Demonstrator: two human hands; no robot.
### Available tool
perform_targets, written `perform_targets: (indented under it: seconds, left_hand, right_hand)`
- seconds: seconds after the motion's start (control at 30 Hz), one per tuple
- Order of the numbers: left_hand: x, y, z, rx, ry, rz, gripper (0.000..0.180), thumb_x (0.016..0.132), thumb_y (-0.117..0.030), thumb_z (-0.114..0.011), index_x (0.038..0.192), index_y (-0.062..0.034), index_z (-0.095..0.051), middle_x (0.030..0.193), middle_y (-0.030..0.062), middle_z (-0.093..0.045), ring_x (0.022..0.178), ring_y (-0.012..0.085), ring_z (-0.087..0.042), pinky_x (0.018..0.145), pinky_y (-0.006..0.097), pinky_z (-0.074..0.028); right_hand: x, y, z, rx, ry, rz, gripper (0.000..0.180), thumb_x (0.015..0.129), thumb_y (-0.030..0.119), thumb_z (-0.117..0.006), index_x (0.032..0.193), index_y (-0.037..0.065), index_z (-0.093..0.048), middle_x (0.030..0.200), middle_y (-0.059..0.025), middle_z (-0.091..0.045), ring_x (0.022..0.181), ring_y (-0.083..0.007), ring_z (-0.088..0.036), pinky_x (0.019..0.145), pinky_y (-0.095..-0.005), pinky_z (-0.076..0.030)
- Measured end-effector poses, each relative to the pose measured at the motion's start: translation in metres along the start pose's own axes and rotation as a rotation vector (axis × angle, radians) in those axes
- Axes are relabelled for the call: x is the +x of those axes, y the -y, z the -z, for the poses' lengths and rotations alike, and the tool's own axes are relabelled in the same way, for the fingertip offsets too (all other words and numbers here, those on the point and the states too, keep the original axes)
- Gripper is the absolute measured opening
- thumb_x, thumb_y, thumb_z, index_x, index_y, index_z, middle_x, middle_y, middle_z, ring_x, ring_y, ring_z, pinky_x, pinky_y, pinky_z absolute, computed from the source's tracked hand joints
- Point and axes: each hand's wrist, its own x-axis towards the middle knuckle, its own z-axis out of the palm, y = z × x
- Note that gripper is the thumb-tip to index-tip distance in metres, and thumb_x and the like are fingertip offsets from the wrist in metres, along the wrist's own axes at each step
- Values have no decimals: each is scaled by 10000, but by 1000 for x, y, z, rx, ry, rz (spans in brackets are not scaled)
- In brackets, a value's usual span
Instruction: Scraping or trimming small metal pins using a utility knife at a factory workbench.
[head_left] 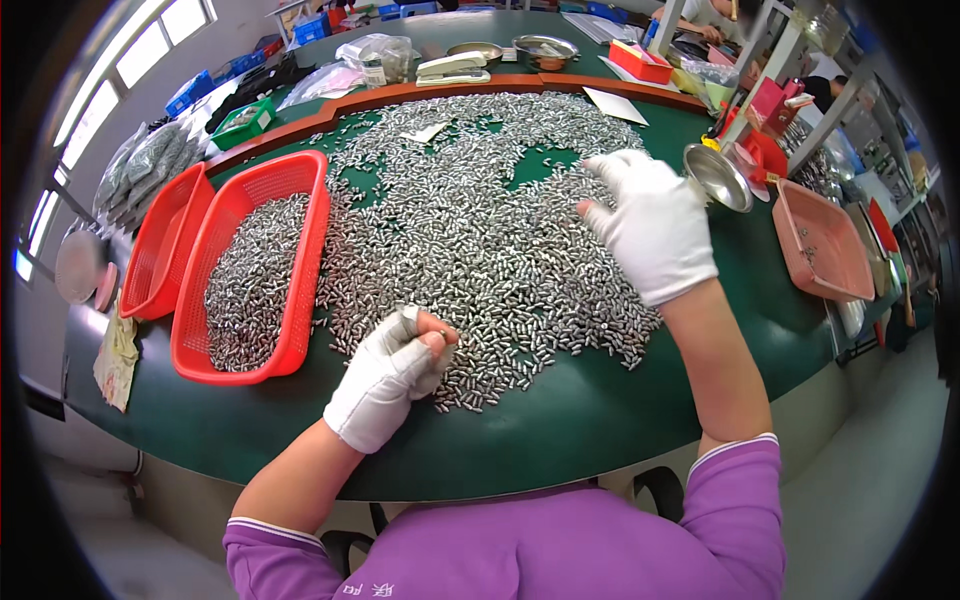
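Observation:
A wide, loose layer of small silvery metal parts (470, 250), bullet-shaped with rounded ends, covers the middle of the green table (560, 420). At its near edge, my left hand (385, 378) is closed in a pinch, with a small metal part (443, 334) just showing between thumb and forefinger. Both hands wear white gloves with bare fingertips. My right hand (655, 225) reaches over the right side of the parts, thumb and forefinger apart, nothing visible between them. Whether its fingertips touch the parts is unclear.
Left of the parts, a red perforated basket (312, 270) holds many similar pieces, beside another red basket (160, 250). A wooden strip (440, 97) borders the back. To the right are a metal bowl (718, 178) and a pink basket (835, 270). A person works at the far right.

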Motion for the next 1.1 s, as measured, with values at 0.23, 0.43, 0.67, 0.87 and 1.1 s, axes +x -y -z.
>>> perform_targets:
  seconds: [0.23,0.43,0.67,0.87,1.1]
  left_hand:
    - [-5,-11,4,79,-110,-187,138,980,-189,-586,1015,-56,-581,694,-62,-430,558,33,-340,502,197,-258]
    - [-31,-13,-14,733,-320,-379,79,900,-49,-677,975,-27,-671,813,-44,-608,693,36,-512,636,208,-434]
    - [-83,21,-12,1278,-438,-497,127,732,-16,-760,829,-52,-686,794,103,-688,703,275,-664,637,340,-530]
    - [-101,37,-10,1388,-518,-394,80,757,-63,-735,819,-62,-685,809,112,-686,731,297,-660,664,361,-528]
    - [-105,41,-8,1319,-508,-397,125,785,-9,-727,905,-26,-699,788,120,-661,678,259,-640,647,320,-511]
  right_hand:
    - [-52,-62,31,-141,503,-463,247,850,318,-667,992,124,-720,998,-120,-688,945,-320,-661,839,-413,-526]
    - [-104,-69,17,-57,513,-618,418,810,296,-721,1169,93,-657,1093,-159,-673,987,-341,-656,883,-421,-515]
    - [-122,-40,36,309,83,-542,463,806,58,-639,1266,105,-626,912,-120,-616,762,-248,-638,730,-349,-524]
    - [-136,61,55,754,314,203,609,669,-43,-618,1227,193,-673,764,-83,-585,695,-272,-589,608,-344,-505]
    - [-138,86,37,554,440,420,439,726,144,-714,1164,172,-686,862,-53,-617,718,-253,-590,612,-372,-490]
